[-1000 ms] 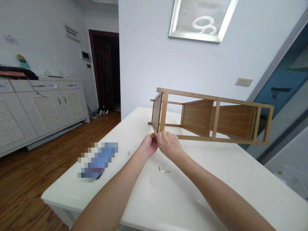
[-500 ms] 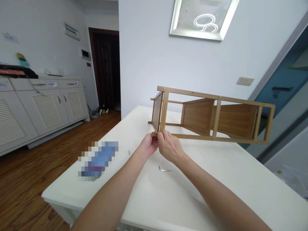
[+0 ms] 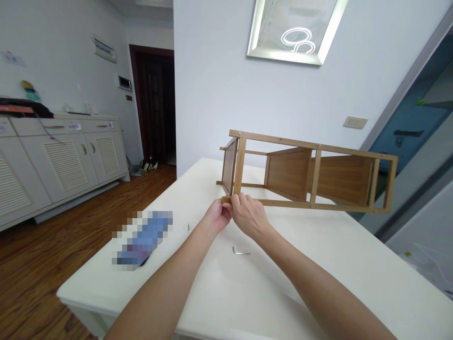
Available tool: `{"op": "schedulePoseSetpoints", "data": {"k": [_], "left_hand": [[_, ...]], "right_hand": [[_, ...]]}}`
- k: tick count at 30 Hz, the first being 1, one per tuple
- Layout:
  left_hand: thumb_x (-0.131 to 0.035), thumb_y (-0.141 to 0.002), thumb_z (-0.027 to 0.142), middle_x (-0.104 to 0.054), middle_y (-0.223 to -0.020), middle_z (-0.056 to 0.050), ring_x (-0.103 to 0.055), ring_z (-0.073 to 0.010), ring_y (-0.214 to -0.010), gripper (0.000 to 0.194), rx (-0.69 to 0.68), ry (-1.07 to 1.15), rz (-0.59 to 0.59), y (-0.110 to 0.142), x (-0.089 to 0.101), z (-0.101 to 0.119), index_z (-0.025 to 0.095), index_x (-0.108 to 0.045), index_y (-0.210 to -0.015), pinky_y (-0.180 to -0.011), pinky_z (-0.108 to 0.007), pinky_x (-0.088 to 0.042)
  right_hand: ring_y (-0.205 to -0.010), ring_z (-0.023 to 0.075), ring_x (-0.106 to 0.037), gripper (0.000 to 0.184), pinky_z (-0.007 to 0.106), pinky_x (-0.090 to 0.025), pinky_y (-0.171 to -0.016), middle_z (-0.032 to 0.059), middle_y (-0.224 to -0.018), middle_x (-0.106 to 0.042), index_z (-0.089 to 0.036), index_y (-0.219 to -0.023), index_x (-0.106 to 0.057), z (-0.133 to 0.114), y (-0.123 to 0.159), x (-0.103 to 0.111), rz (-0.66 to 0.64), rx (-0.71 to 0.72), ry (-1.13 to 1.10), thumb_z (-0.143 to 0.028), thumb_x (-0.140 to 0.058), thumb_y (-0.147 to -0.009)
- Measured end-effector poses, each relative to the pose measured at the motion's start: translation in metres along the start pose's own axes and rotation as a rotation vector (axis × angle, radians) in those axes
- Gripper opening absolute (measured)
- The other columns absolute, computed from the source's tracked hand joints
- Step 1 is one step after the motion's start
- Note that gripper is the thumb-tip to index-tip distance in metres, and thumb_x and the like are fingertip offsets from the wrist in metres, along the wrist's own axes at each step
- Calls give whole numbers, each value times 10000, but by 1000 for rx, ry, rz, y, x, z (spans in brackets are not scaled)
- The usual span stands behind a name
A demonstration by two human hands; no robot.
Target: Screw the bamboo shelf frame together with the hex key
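Observation:
A brown wooden shelf rack (image 3: 314, 177) lies on its side on the white table (image 3: 226, 302). My left hand (image 3: 216, 216) is closed around the near left end of its lower rail. Right beside it, my right hand (image 3: 249, 213) has its fingers curled over the same rail, close to the corner joint. Whether a small part is pinched between the fingers is hidden. An L-shaped hex key (image 3: 241, 252) rests on the table in front of my hands. To the left of my left wrist is a small screw (image 3: 188, 227).
A pixelated blue object (image 3: 145, 241) lies at the table's left side. White louvred cabinets (image 3: 63, 160) stand along the left wall. Behind the table is a wall with a framed picture (image 3: 286, 33) and a light switch (image 3: 355, 123).
The view has shifted slightly, so the whole scene sits a little lower and further left. Both hands keep their places on the rack's rail.

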State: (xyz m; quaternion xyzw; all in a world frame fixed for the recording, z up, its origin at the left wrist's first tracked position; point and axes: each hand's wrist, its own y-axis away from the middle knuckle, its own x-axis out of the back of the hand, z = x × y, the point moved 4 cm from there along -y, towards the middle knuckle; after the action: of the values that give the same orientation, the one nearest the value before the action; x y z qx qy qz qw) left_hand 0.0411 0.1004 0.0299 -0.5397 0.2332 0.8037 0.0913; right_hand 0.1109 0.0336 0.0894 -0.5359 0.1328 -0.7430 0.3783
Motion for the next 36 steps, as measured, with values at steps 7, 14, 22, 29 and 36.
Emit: {"op": "schedulePoseSetpoints", "data": {"k": [7, 14, 22, 29, 36], "left_hand": [[-535, -846, 60, -628, -590, -30, -587, -92, -475, 165, -48, -64, -78, 0, -1, -2, 108, -604, -703, -461, -174, -503], [-523, -852, 60, -654, -625, -53, -612, -112, -519, 183, -71, -83, -100, -3, 0, -1, 103, -615, -700, -493, -192, -513], [-511, -836, 26, -587, -553, -8, -564, -87, -473, 217, -69, -79, -82, -9, 6, -3, 115, -575, -650, -462, -174, -484], [-500, -820, -25, -551, -541, 25, -518, -43, -421, 227, -63, -45, -75, -3, 1, 0, 126, -559, -661, -419, -122, -448], [-471, -872, 24, -659, -658, -74, -602, -99, -494, 203, -46, -81, -122, 6, -5, -2, 82, -611, -736, -417, -165, -487]], "right_hand": [[-721, 164, -519, 93, 266, -294, -523, 57, -884, -554, -174, -970, -470, 6, 9, 3, 88, -93, -217, -227, -408, -926], [-746, 161, -537, 133, 258, -337, -543, 56, -916, -554, -174, -1014, -468, 9, 11, 4, 89, -99, -308, -257, -422, -921], [-729, 195, -538, 151, 289, -264, -519, 86, -859, -571, -173, -983, -488, -4, 0, 0, -42, 36, -2, -156, -341, -951], [-602, 161, -541, 309, 294, -190, -514, 45, -688, -563, -180, -796, -481, 1, -2, -4, -16, -22, 51, -262, -277, -1013], [-650, 144, -526, 256, 267, -210, -499, 35, -779, -568, -174, -872, -487, 10, 19, -1, 98, -135, -122, -364, -364, -992]]}}
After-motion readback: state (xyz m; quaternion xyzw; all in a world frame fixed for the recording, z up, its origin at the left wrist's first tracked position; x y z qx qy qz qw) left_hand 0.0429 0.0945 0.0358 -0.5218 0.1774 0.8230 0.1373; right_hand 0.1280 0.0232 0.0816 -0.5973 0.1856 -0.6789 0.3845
